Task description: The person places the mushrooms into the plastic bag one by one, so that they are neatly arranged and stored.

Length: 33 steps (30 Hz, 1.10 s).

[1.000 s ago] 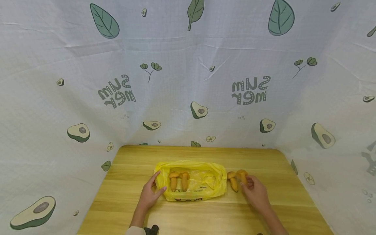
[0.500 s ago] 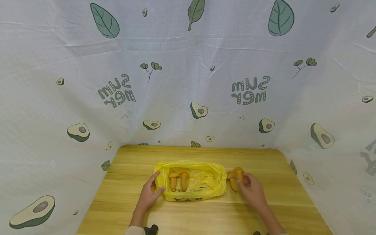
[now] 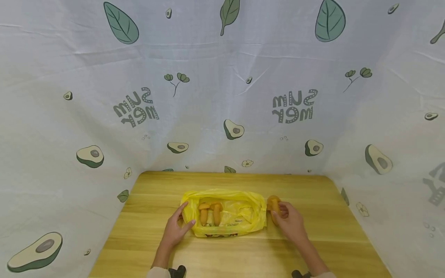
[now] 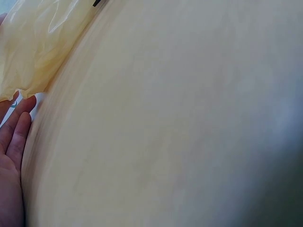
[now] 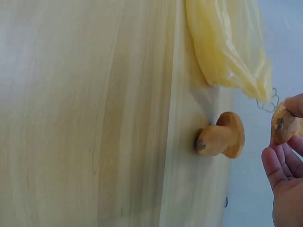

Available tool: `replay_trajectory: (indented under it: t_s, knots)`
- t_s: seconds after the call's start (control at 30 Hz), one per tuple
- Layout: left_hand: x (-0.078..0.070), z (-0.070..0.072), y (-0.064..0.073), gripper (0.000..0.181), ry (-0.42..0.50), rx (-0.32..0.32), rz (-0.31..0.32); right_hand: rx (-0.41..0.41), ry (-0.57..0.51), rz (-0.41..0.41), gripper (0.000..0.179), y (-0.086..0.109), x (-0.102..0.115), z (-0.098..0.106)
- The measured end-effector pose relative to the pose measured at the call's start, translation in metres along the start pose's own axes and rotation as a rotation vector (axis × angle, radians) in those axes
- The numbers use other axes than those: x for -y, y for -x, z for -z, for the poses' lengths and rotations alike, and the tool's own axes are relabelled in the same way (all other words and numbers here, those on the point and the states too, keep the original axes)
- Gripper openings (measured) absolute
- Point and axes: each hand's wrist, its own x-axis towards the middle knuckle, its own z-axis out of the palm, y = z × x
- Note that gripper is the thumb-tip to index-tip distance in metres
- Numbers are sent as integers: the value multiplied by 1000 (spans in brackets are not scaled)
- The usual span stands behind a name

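Observation:
A yellow plastic bag (image 3: 227, 231) lies with its mouth spread. Two orange-brown mushrooms, a left one (image 3: 204, 216) and a right one (image 3: 217, 214), lie side by side inside its left part. My left hand (image 3: 175, 229) holds the bag's left end, thumb at the front rim and index finger at the back. Some of its fingers (image 4: 19, 135) show below the bag in the left wrist view. Right of the bag, my right hand (image 3: 291, 223) pinches a mushroom (image 5: 286, 126) above the table. Under it another mushroom (image 5: 220, 137) lies on the table, mostly hidden in the head view.
The wooden table (image 3: 222, 258) carries the bag and mushrooms. Behind it and at both sides hangs a pale cloth (image 3: 201, 104) printed with avocados, leaves and lettering.
My right hand has carried its mushroom left, closer to the bag and over the mushroom lying on the table. My left hand has stayed at the bag's left end.

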Motion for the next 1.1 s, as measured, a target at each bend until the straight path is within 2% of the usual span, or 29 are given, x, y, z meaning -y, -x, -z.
replay_trajectory:
  t_s: [0.37,0.7,0.9,1.1]
  knots:
    - [0,2,-3,75,-12,-5,-9,-27,-56,30,41,-9,19,-15]
    - [3,1,3,75,-13,13,5,8,-105,24,42,-10,36,-30]
    - [1,3,4,76,-25,-13,2,49,-108,8,43,-11,44,-37]
    - [2,1,3,76,-12,7,18,27,-112,28,41,-12,48,-44]
